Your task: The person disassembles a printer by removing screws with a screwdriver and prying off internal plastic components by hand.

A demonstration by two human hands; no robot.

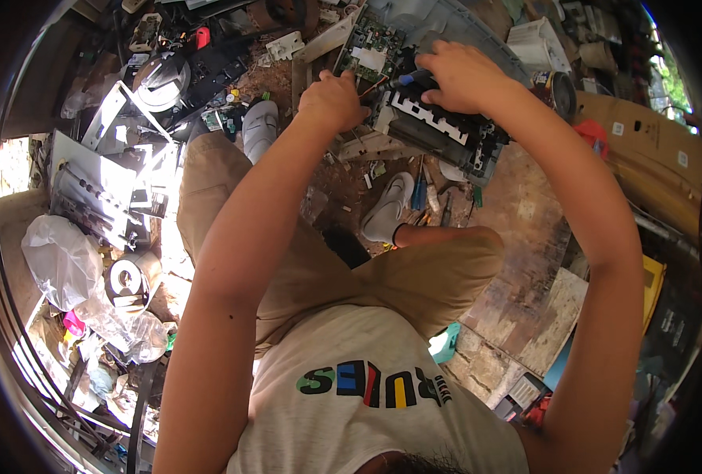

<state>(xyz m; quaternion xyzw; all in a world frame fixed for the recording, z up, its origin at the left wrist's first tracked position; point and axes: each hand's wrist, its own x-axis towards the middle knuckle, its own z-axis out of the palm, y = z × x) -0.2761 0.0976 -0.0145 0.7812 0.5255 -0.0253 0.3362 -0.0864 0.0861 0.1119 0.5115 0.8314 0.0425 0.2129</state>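
Note:
A partly stripped grey and black machine (pixel 446 130) with a green circuit board (pixel 371 51) lies on the floor in front of my feet. My left hand (pixel 333 99) is closed into a fist at the machine's left edge, beside the board; what it grips is hidden. My right hand (pixel 461 75) is closed around a dark-handled screwdriver (pixel 402 80) lying across the top of the machine, its tip pointing left toward my left hand. Red and thin wires run between the two hands.
White slippers (pixel 260 126) are on my feet. Small tools (pixel 422 193) lie on the ground by my right foot. Metal frames (pixel 106 189), a plastic bag (pixel 59 257) and scrap parts pile up at the left. Cardboard (pixel 643 134) and a white casing (pixel 536 43) sit at the right.

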